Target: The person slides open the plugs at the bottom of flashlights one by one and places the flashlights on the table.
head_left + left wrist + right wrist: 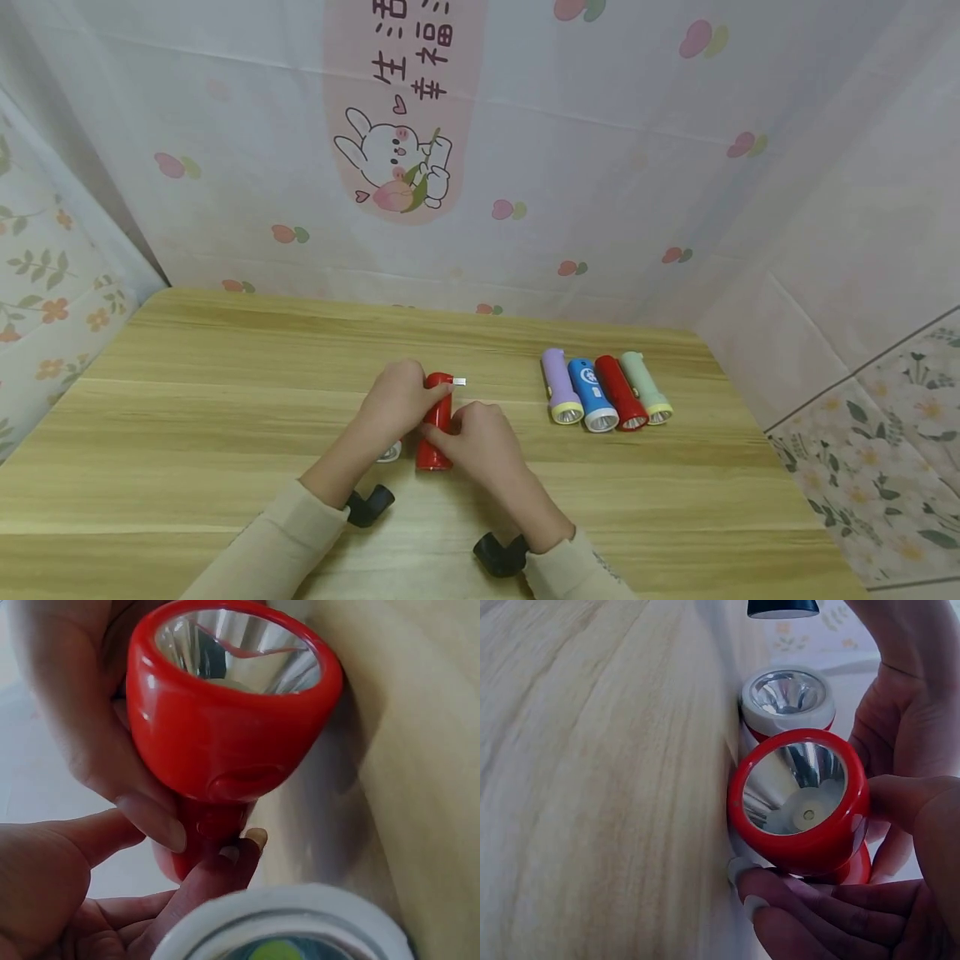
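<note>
A red flashlight [433, 454] lies on the table with its lens end toward me. From its far end a small silver plug [460, 382] sticks out to the right. My left hand [396, 398] holds the far part of the body. Nearer the lens, my right hand [483, 442] grips the same flashlight from the right side, thumb and fingers around it in the right wrist view. Close on its left lies a second flashlight with a white rim [786, 691] and some red behind it. My left hand and forearm hide most of that one in the head view.
To the right, a purple flashlight [557, 383], a blue one [591, 396], a red one [621, 392] and a light green one [647, 387] lie side by side. A printed curtain [600, 167] hangs behind the wooden table [225, 375]. Each wrist carries a black mount [501, 554].
</note>
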The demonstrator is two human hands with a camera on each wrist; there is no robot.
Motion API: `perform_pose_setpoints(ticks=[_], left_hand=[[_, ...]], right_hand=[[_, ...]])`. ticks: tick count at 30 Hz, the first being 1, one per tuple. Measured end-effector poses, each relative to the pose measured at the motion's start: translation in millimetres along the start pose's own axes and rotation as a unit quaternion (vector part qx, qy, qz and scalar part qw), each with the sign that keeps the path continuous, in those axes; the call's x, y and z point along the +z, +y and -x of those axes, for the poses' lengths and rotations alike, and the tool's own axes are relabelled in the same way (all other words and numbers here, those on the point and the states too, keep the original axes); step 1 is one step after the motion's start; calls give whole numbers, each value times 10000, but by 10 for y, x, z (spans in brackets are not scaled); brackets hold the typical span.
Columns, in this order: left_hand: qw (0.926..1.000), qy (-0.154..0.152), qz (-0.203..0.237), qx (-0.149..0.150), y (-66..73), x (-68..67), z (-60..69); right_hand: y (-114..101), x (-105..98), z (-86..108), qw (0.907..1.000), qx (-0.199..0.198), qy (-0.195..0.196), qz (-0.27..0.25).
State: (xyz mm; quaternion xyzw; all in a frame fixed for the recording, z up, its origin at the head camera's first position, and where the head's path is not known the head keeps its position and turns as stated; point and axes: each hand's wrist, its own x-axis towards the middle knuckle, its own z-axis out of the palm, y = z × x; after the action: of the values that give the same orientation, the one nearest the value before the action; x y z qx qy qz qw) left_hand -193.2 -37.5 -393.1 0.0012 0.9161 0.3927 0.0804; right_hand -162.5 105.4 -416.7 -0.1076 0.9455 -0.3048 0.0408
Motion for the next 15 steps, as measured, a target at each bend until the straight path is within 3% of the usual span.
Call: perform_pose_setpoints(ticks=[15], left_hand=[[9991,-105,-390,120,-29,78,-4]], right_hand=[[52,92,-25,9995,244,34,-183]])
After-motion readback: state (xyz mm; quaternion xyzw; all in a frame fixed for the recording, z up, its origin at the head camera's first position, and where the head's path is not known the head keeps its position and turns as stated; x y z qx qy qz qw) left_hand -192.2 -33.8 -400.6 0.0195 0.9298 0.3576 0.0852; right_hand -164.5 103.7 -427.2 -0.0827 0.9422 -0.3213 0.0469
